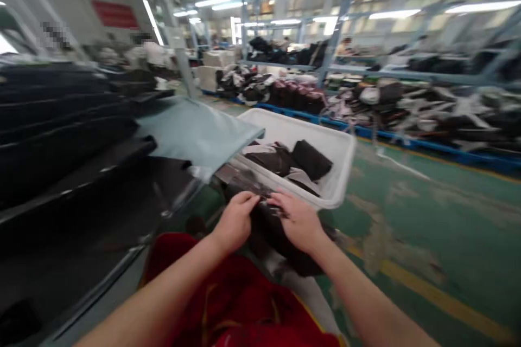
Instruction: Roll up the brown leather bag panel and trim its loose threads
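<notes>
Dark fabric (268, 233) hangs in front of my body, its outline smeared by motion. My left hand (238, 219) pinches its upper edge between thumb and fingers. Close beside it, my right hand (297, 219) grips the same edge with bent fingers. A small shiny bit shows between the hands, too blurred to name. Just beyond them stands a white plastic bin (345, 165) holding dark and light fabric pieces, among them a folded black bundle (311, 160).
Stacked dark cloth (61, 114) rises at my left, with a pale blue sheet (191, 130) reaching toward the bin. Behind the bin, blue pallets (407, 143) carry heaped garments under a metal frame. Green floor (459, 217) with a yellow line lies to the right.
</notes>
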`<action>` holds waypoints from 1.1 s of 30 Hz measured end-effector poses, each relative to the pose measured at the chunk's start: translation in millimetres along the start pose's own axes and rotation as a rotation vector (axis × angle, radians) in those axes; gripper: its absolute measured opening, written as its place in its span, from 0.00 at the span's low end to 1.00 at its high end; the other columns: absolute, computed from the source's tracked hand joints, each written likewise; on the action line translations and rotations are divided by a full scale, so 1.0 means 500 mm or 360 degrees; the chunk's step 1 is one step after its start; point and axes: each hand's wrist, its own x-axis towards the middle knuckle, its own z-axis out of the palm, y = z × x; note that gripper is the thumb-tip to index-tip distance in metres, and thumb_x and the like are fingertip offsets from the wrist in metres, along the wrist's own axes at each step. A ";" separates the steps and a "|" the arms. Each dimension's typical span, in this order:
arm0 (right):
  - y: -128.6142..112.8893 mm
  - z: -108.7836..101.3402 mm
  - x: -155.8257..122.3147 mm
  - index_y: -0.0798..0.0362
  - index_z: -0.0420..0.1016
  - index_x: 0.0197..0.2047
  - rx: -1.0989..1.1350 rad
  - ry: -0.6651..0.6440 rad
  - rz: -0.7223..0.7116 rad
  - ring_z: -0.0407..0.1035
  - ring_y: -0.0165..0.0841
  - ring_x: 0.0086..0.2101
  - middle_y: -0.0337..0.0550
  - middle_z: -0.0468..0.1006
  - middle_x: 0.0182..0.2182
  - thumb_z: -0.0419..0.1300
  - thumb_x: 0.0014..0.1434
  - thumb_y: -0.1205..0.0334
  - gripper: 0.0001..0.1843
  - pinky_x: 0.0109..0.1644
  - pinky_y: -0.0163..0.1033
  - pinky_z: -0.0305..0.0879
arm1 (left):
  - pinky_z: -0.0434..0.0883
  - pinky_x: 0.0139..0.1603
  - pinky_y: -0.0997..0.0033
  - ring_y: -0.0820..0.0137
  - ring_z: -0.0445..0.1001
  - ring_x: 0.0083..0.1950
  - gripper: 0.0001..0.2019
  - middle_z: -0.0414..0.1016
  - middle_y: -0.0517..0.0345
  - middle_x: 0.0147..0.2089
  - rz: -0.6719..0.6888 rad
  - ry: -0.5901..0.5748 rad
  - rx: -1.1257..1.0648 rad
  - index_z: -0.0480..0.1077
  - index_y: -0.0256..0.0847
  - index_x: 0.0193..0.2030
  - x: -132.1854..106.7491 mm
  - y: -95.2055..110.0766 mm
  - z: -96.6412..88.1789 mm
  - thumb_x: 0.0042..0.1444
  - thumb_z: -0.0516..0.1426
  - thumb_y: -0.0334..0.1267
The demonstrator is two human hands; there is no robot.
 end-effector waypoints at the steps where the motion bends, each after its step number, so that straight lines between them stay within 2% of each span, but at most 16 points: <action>1: 0.020 0.022 0.006 0.58 0.66 0.50 0.0152 0.0121 0.0014 0.58 0.36 0.53 0.46 0.71 0.47 0.48 0.55 0.69 0.19 0.56 0.46 0.58 | 0.66 0.52 0.59 0.66 0.64 0.52 0.16 0.64 0.49 0.50 -0.0070 0.0007 0.0058 0.63 0.37 0.51 -0.029 -0.016 -0.028 0.57 0.48 0.25; 3: 0.054 0.048 0.009 0.57 0.64 0.53 0.0319 0.0206 0.0005 0.58 0.35 0.53 0.45 0.72 0.46 0.48 0.54 0.68 0.21 0.57 0.46 0.57 | 0.64 0.55 0.64 0.68 0.62 0.53 0.21 0.64 0.49 0.51 -0.0125 0.0009 0.0096 0.64 0.36 0.52 -0.057 -0.025 -0.053 0.53 0.45 0.20; 5: 0.070 0.052 0.001 0.56 0.63 0.54 0.0342 0.0217 -0.0030 0.58 0.35 0.53 0.45 0.72 0.47 0.48 0.53 0.68 0.23 0.58 0.46 0.57 | 0.64 0.55 0.67 0.69 0.62 0.53 0.21 0.64 0.48 0.52 -0.0132 0.0019 0.0104 0.64 0.35 0.51 -0.058 -0.016 -0.051 0.52 0.46 0.20; 9: 0.069 0.043 -0.011 0.57 0.63 0.54 0.0161 0.0177 -0.0118 0.55 0.34 0.55 0.44 0.69 0.50 0.46 0.50 0.72 0.26 0.59 0.46 0.54 | 0.64 0.53 0.66 0.68 0.63 0.51 0.17 0.65 0.48 0.49 -0.0117 0.0083 0.0156 0.65 0.34 0.50 -0.043 0.007 -0.040 0.55 0.47 0.24; 13: 0.065 0.047 -0.005 0.58 0.63 0.54 0.0043 0.0149 -0.0145 0.54 0.34 0.56 0.44 0.69 0.50 0.46 0.49 0.73 0.27 0.59 0.46 0.55 | 0.66 0.48 0.66 0.68 0.65 0.44 0.10 0.68 0.52 0.41 -0.0121 0.0100 0.0265 0.68 0.37 0.43 -0.024 0.020 -0.050 0.58 0.48 0.30; 16: 0.064 0.047 -0.003 0.57 0.63 0.54 0.0003 0.0148 -0.0140 0.55 0.34 0.55 0.44 0.69 0.50 0.47 0.49 0.73 0.28 0.58 0.46 0.55 | 0.65 0.45 0.66 0.69 0.65 0.40 0.07 0.68 0.54 0.35 -0.0155 0.0003 0.0456 0.69 0.38 0.36 -0.002 0.031 -0.056 0.57 0.50 0.32; 20: 0.061 0.042 -0.005 0.56 0.62 0.55 -0.0033 0.0148 -0.0116 0.55 0.33 0.55 0.44 0.68 0.52 0.46 0.49 0.74 0.28 0.58 0.46 0.55 | 0.63 0.42 0.64 0.67 0.65 0.37 0.08 0.67 0.53 0.33 -0.0172 -0.0155 0.0726 0.69 0.38 0.31 0.019 0.045 -0.058 0.57 0.50 0.33; 24: 0.054 0.038 -0.006 0.57 0.61 0.57 -0.0136 0.0119 -0.0146 0.52 0.33 0.57 0.46 0.64 0.54 0.46 0.48 0.75 0.31 0.59 0.45 0.53 | 0.61 0.39 0.61 0.64 0.64 0.37 0.07 0.67 0.53 0.33 -0.0118 -0.0204 0.0920 0.68 0.38 0.30 0.027 0.056 -0.057 0.56 0.50 0.32; 29: 0.046 0.035 -0.005 0.58 0.63 0.55 -0.0251 0.0087 -0.0125 0.54 0.36 0.56 0.50 0.64 0.54 0.47 0.48 0.75 0.30 0.58 0.46 0.53 | 0.60 0.38 0.59 0.62 0.63 0.37 0.06 0.66 0.51 0.34 0.0020 -0.0250 0.1083 0.67 0.37 0.34 0.028 0.067 -0.054 0.55 0.49 0.31; 33: 0.045 0.034 -0.005 0.59 0.62 0.56 -0.0235 0.0062 -0.0141 0.51 0.34 0.57 0.48 0.64 0.54 0.47 0.49 0.75 0.29 0.59 0.45 0.50 | 0.59 0.37 0.59 0.62 0.63 0.37 0.07 0.64 0.51 0.34 0.0038 -0.0257 0.1135 0.66 0.36 0.35 0.027 0.069 -0.050 0.56 0.48 0.31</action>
